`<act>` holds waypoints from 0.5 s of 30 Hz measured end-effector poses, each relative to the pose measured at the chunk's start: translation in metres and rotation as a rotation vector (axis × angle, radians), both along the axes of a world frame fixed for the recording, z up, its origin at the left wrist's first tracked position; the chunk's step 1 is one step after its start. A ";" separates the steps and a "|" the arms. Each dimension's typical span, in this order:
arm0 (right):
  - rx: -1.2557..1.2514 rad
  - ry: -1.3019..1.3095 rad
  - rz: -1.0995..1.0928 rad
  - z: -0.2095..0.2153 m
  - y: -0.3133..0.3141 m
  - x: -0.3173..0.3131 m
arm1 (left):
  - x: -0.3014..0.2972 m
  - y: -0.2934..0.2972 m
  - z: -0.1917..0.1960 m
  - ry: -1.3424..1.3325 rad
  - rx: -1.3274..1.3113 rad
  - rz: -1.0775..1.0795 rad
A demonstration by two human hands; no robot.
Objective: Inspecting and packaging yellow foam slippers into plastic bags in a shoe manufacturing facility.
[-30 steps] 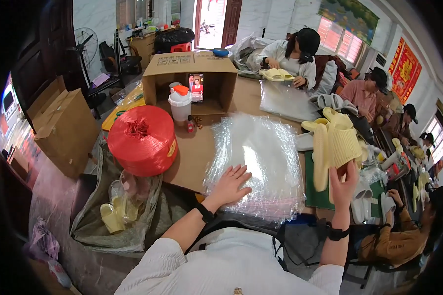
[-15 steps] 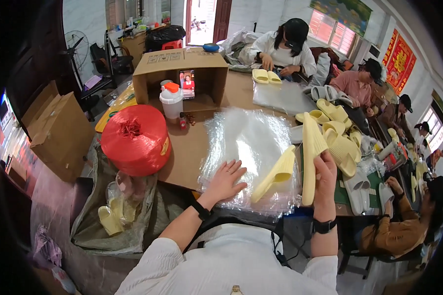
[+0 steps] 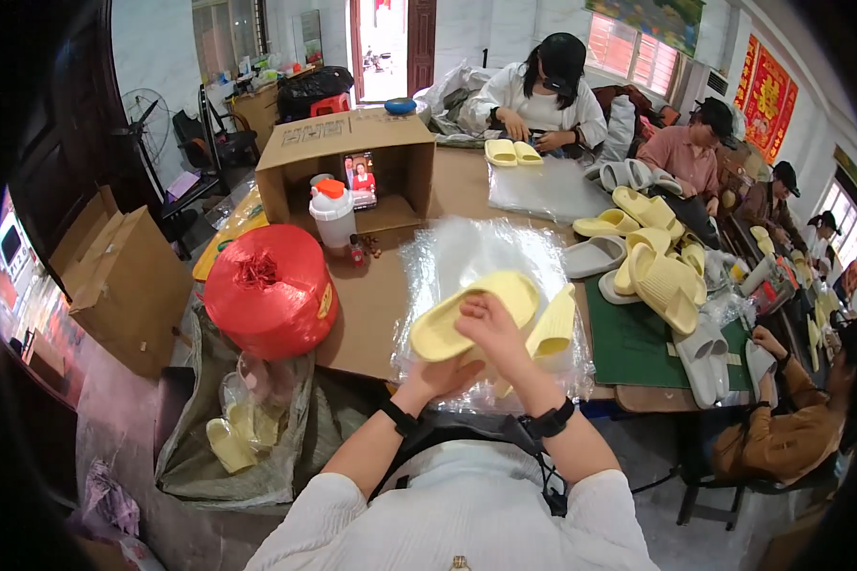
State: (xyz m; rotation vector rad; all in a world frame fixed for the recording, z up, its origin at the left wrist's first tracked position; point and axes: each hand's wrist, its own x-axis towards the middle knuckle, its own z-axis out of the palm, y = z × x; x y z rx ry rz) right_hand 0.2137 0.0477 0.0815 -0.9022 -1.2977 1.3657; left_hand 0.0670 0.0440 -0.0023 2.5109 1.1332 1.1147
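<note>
A pale yellow slipper (image 3: pixel 435 326) is held tilted above a stack of clear plastic bags (image 3: pixel 448 249). My left hand (image 3: pixel 436 379) grips it from below, its fingers partly hidden behind the sole. Over the slipper's inner side, my right hand (image 3: pixel 490 328) is closed with curled fingers; whatever they pinch, if anything, cannot be made out. A second yellow slipper (image 3: pixel 554 328) lies on the bags just right of my right hand, partly covered by my forearm.
Yellow slippers (image 3: pixel 665 290) and grey slippers (image 3: pixel 703 366) pile at the right. At left stand a red twine roll (image 3: pixel 269 295), a white bottle (image 3: pixel 333 224) and an open cardboard box (image 3: pixel 352 133) with a lit phone (image 3: pixel 361 181). Several co-workers sit beyond and to the right.
The slipper in my right hand came left over the bags and turned from upright to tilted. My left hand left the bags and took it from below; my right fingers moved onto its inner side.
</note>
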 end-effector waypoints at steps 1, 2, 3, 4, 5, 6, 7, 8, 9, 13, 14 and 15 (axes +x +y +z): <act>0.005 -0.036 0.000 -0.017 0.003 -0.001 | 0.004 -0.005 0.000 0.015 -0.163 0.029; 0.009 -0.072 -0.003 -0.034 0.002 0.001 | 0.008 -0.009 0.001 0.030 -0.326 0.057; 0.004 -0.072 0.004 -0.040 -0.005 0.001 | 0.006 -0.010 0.013 0.177 -0.629 0.122; 0.110 -0.120 0.066 -0.036 -0.017 0.000 | -0.001 -0.009 0.006 0.169 -0.634 0.139; 0.217 -0.167 0.126 -0.030 -0.029 0.000 | -0.008 -0.006 -0.006 0.122 -0.584 0.068; 0.208 -0.173 0.132 -0.020 -0.045 0.006 | -0.010 -0.006 -0.016 0.076 -0.536 -0.014; 0.328 -0.314 0.039 -0.008 -0.061 0.018 | 0.001 -0.009 0.002 0.151 -0.616 0.116; 0.451 -0.449 -0.040 -0.002 -0.072 0.027 | 0.002 -0.011 0.008 0.147 -0.624 0.115; 0.529 -0.507 -0.201 -0.001 -0.077 0.032 | 0.001 -0.012 0.012 0.120 -0.549 0.110; 0.540 -0.729 -0.514 -0.010 -0.065 0.058 | -0.003 -0.008 0.004 0.101 -0.484 0.116; 0.460 -0.787 -0.552 -0.012 -0.061 0.062 | -0.002 -0.008 0.004 0.112 -0.490 0.132; 0.383 -0.783 -0.512 -0.014 -0.056 0.062 | -0.002 -0.010 0.005 0.121 -0.496 0.142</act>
